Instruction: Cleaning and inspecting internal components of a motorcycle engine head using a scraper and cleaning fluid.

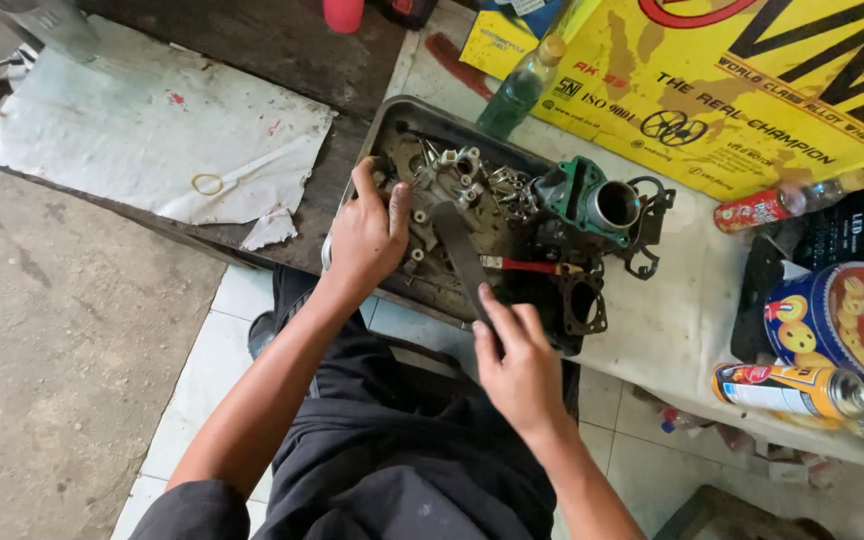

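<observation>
A dented metal tray [384,118], grey and greasy, sits on a stained cloth-covered bench and serves as the landmark here. Inside it lies a jumble of small steel bolts, nuts and sleeves [497,185], dull and oily, piled mostly toward the far side of the tray.

The left hand [367,235] rests at the tray's near-left corner, fingers loosely curled, thumb and forefinger reaching among the small parts; whether it pinches one of them cannot be told. The right hand [517,365] hovers over the tray's near edge, its fingers extended together and laid on the near end of a flat strip [460,255], a long dark-grey band, matt and slightly bent, that runs diagonally across the middle of the tray between the two hands. The hand presses or lightly grips the strip rather than closing fully round it.

At the tray's right end stands a green cylinder block [577,195], cast metal with a smooth round shiny bore. Just in front of it lie black gaskets [584,305], thin and flat with round holes, and a red-handled tool [527,266] lies beside the strip.

Beyond the tray, a green plastic bottle [517,92] with a tan cap stands upright. To the right of the tray are a yellow printed sheet [742,100], a small red bottle [762,208] on its side, a round blue tin [842,320] and a spray can [792,390] lying flat. Left of the tray, crumpled whitish paper [142,130] covers a dark wooden board.
</observation>
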